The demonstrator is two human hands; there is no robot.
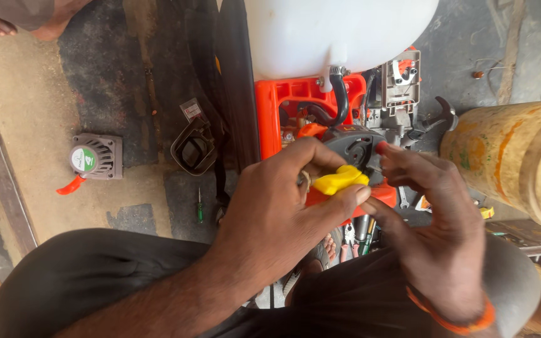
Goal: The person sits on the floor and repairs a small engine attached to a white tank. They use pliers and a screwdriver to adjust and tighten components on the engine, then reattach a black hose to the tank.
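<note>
Over the orange engine frame [283,106], beneath the white tank [327,31], the left hand [277,213] pinched a yellow part [339,179] between thumb and fingertips; the right hand [436,219] hovered beside it, fingers spread, one touching the dark round housing [353,145]; a grey starter cover [97,156] lay well apart on the floor.

I'm seeing the left hand [277,206] reaching forward from the lower left, its fingers curling closed with thumb and forefinger pinching together. The right hand [436,225] is hovering just beside it, fingers spreading loosely apart, an orange band circling its wrist.
</note>
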